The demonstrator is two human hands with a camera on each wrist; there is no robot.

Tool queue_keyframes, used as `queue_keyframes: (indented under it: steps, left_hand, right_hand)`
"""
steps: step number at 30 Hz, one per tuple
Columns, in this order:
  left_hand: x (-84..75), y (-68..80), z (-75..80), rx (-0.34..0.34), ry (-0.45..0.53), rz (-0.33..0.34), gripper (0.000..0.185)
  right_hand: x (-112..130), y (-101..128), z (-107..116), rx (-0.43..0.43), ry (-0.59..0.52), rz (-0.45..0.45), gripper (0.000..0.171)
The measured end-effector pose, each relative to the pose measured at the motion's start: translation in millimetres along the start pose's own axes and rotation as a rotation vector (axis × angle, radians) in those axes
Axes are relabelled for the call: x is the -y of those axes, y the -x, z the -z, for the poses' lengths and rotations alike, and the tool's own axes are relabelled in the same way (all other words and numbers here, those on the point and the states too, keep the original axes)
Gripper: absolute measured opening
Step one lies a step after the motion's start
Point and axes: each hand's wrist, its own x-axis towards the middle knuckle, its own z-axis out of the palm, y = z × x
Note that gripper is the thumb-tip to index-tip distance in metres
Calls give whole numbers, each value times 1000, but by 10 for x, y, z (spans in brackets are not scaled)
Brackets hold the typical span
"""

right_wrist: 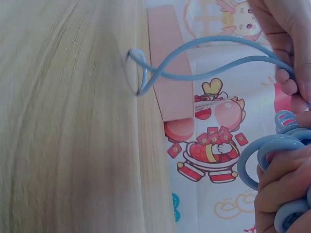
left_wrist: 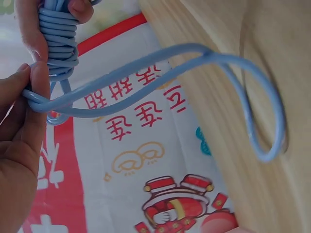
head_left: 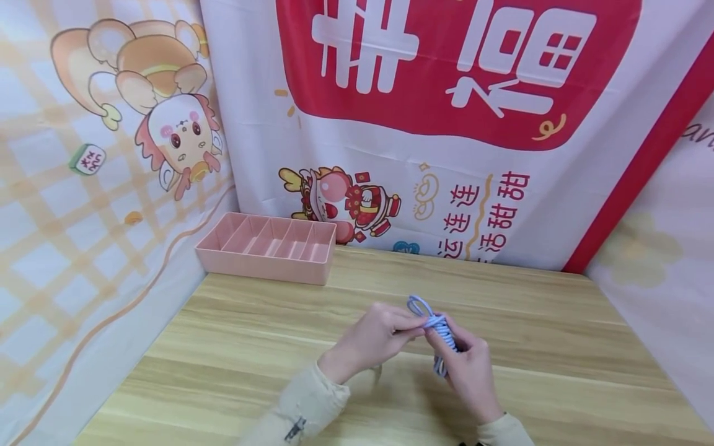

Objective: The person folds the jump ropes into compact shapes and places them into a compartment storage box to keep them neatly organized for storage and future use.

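A light-blue smooth cord is wound into a tight bundle [head_left: 444, 334] with small loops sticking out at both ends. My right hand [head_left: 471, 368] grips this bundle from the right, its thumb lying along the coils. Close beside it, my left hand [head_left: 370, 337] pinches a doubled strand of the cord between thumb and fingers. From that pinch a long loose loop [left_wrist: 141, 63] stretches away in the left wrist view and bends down at its end. The right wrist view also shows the loop [right_wrist: 209, 41] crossing itself. Both hands are held above the wooden table.
A pink divided tray [head_left: 264, 272] stands at the table's back left corner, against the printed cloth wall [head_left: 251, 124]. Wood-grain tabletop [head_left: 530, 310] lies under and around the hands. Another printed cloth [head_left: 72, 248] hangs along the left side.
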Motion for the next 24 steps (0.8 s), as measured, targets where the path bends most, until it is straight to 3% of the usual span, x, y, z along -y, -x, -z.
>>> queue_keyframes:
  steps: [7, 11, 18, 24]
  left_hand:
    - [38, 97, -57, -69, 113, 71, 24]
    - [38, 100, -80, -82, 99, 55, 24]
    - [26, 100, -111, -87, 51, 7, 25]
    - [21, 104, -118, -92, 43, 10, 25]
  right_hand:
    - [4, -17, 7, 47, -30, -45, 37]
    - [-20, -44, 25, 49, -17, -56, 39]
    - [-72, -86, 58, 73, 37, 15, 40]
    - [-70, -76, 60, 131, -101, -24, 44]
